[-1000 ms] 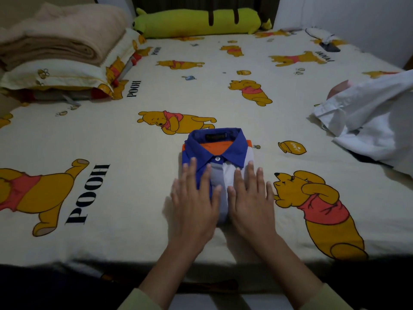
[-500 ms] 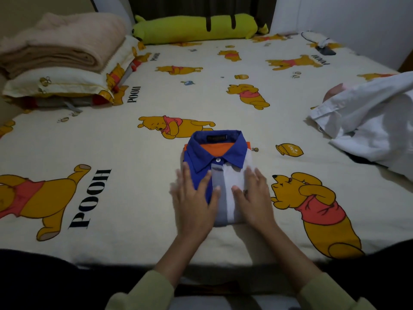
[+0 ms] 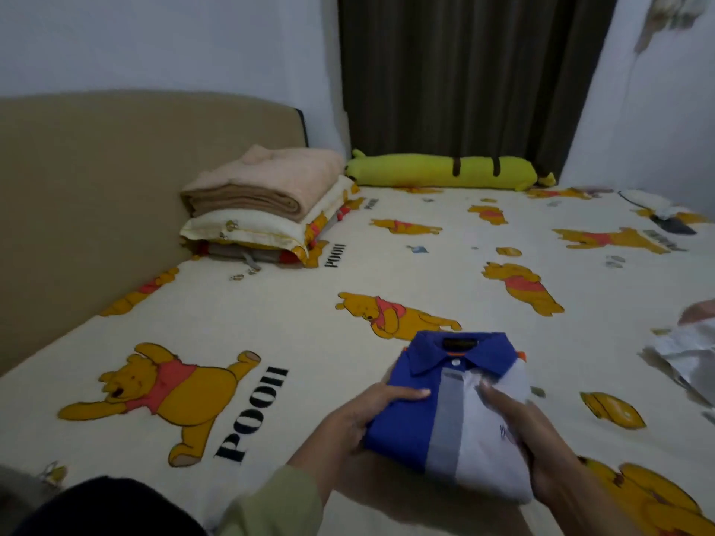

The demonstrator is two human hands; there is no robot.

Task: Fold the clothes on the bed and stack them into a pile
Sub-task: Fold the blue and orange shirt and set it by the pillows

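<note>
Got the folded blue, grey and white polo shirt (image 3: 452, 415) gripped both sides, left hand (image 3: 371, 412) at 9, right hand (image 3: 530, 439) at 3, collar pointing 12.

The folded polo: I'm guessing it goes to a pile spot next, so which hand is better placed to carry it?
Neither alone. The left hand grips the folded polo's blue edge, the right hand its white edge; carrying with both probably keeps the fold.

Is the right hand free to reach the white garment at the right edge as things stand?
Probably not yet. The right hand and left hand both grip the folded shirt. The bed shows nothing between it and the white garment, so it must let go first.
</note>
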